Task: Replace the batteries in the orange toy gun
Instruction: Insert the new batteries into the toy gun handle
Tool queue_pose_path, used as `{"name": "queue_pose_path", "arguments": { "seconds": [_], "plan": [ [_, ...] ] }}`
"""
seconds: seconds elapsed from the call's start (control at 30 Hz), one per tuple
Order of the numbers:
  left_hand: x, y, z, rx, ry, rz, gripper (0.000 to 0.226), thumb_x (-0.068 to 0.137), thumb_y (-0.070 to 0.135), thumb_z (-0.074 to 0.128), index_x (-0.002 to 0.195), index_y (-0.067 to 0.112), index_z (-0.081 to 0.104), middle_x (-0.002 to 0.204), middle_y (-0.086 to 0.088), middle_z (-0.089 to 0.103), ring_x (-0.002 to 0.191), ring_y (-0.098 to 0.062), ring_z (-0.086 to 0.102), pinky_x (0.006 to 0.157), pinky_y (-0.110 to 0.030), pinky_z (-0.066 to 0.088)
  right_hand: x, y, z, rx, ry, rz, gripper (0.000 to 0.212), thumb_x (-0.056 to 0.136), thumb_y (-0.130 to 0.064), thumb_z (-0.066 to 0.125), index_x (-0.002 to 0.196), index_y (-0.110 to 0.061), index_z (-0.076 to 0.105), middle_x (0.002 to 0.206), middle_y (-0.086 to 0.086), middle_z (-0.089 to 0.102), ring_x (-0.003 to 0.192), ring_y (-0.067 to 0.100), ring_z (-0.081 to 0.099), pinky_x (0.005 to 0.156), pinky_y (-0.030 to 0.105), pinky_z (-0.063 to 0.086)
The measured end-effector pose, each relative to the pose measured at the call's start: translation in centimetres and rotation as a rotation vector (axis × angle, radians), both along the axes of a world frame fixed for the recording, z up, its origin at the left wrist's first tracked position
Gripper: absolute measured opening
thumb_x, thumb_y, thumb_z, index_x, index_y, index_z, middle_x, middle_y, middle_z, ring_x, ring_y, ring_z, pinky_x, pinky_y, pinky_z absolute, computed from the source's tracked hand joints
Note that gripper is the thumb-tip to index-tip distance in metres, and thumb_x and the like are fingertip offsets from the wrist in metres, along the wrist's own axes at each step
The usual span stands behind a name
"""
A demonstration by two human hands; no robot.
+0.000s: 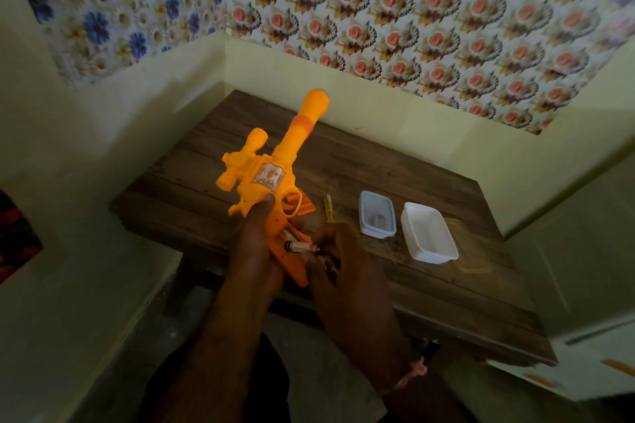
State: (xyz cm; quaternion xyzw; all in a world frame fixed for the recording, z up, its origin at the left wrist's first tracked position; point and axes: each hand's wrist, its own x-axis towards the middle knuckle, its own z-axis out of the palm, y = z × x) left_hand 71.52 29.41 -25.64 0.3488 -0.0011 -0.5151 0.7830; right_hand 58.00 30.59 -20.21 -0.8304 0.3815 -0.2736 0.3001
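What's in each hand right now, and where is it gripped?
Left hand grips the toy gun by its handle. Right hand pinches a battery by its end, at the open handle.

Two bare forearms reach into view from the bottom edge, with no sleeves covering them as far up as the picture shows. The left hand [256,251] carries no ring, watch or band that can be made out. Just behind the right hand [343,268], a pinkish-red thread bracelet [410,376] circles the wrist, knotted, with a short frayed tuft sticking out on its outer side. Below the forearms lies dark clothing [220,385], its details lost in shadow.
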Motion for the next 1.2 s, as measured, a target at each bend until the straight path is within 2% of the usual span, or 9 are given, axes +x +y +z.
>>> {"name": "queue_pose_path", "arguments": {
  "seconds": [0.1,0.2,0.4,0.57,0.77,0.9,0.97,1.07,1.2],
  "plan": [
    [0.0,-0.1,-0.2,0.008,-0.021,-0.004,0.046,0.089,0.04,0.056,0.123,0.009,0.059,0.089,-0.017,0.065,0.074,-0.03,0.065,0.071,-0.042,0.053,0.3,0.0,-0.2,-0.131,0.025,0.011,0.019,0.087,-0.032,0.064,0.106,-0.033,0.062,0.099,-0.016,0.066,0.089,0.002,0.061,0.076,0.031,0.052],
    [0.1,-0.2,-0.5,-0.022,-0.021,-0.021,0.048,0.087,0.039,0.056,0.125,0.01,0.058,0.087,-0.013,0.065,0.072,-0.026,0.065,0.068,-0.038,0.053,0.6,-0.2,-0.7,-0.285,0.052,-0.018,0.021,0.083,-0.029,0.067,0.104,-0.03,0.065,0.098,-0.008,0.066,0.088,0.011,0.061,0.074,0.032,0.052],
    [0.1,-0.2,-0.3,-0.009,-0.046,-0.012,0.027,0.094,0.036,0.05,0.101,0.011,0.06,0.062,-0.008,0.065,0.055,-0.021,0.063,0.058,-0.032,0.052,0.4,0.1,-1.0,-0.345,0.151,-0.07,0.016,0.081,-0.025,0.066,0.097,-0.027,0.064,0.091,-0.006,0.063,0.081,0.015,0.06,0.065,0.037,0.052],
    [0.0,-0.2,-0.1,0.016,-0.054,-0.003,0.033,0.093,0.037,0.052,0.111,0.012,0.062,0.082,-0.015,0.065,0.069,-0.028,0.064,0.071,-0.04,0.051,0.5,0.1,-0.3,-0.325,0.231,-0.069,0.013,0.081,-0.03,0.066,0.093,-0.027,0.063,0.096,-0.005,0.058,0.083,0.015,0.058,0.065,0.037,0.051],
    [-0.3,-0.2,0.0,0.038,-0.055,-0.003,0.036,0.091,0.041,0.054,0.107,0.01,0.064,0.084,-0.016,0.066,0.064,-0.026,0.066,0.068,-0.038,0.053,1.4,0.4,0.9,-0.158,0.266,-0.026,0.017,0.09,-0.037,0.059,0.102,-0.026,0.065,0.104,-0.003,0.065,0.094,0.017,0.061,0.08,0.038,0.05],
    [-0.2,0.2,0.2,0.022,-0.018,-0.052,0.041,0.092,0.042,0.053,0.114,0.01,0.06,0.081,-0.012,0.064,0.058,-0.023,0.064,0.049,-0.032,0.052,1.8,0.0,1.4,-0.086,0.282,-0.024,0.012,0.087,-0.033,0.062,0.092,-0.023,0.067,0.095,-0.003,0.067,0.088,0.014,0.062,0.079,0.036,0.05],
    [-0.1,0.3,0.3,-0.001,0.017,-0.093,0.038,0.092,0.044,0.05,0.108,0.011,0.06,0.079,-0.011,0.061,0.054,-0.022,0.062,0.043,-0.031,0.049,1.7,-0.4,1.5,-0.047,0.284,-0.011,0.01,0.086,-0.025,0.064,0.093,-0.021,0.07,0.097,-0.002,0.069,0.089,0.015,0.062,0.08,0.033,0.048],
    [-0.2,0.3,0.6,-0.034,0.035,-0.055,0.032,0.095,0.039,0.048,0.093,0.012,0.063,0.073,-0.011,0.068,0.056,-0.023,0.066,0.065,-0.036,0.049,1.5,-0.8,1.8,-0.035,0.306,0.038,0.014,0.087,-0.019,0.062,0.097,-0.022,0.072,0.102,-0.001,0.07,0.095,0.015,0.061,0.084,0.032,0.047],
    [-0.4,0.3,0.8,-0.05,0.028,-0.04,0.027,0.096,0.037,0.047,0.096,0.015,0.063,0.068,-0.009,0.069,0.056,-0.021,0.067,0.063,-0.034,0.052,1.6,-1.1,2.1,-0.069,0.362,0.075,0.017,0.09,-0.022,0.058,0.103,-0.024,0.069,0.107,-0.001,0.067,0.099,0.017,0.061,0.087,0.037,0.048]
  ]
}}
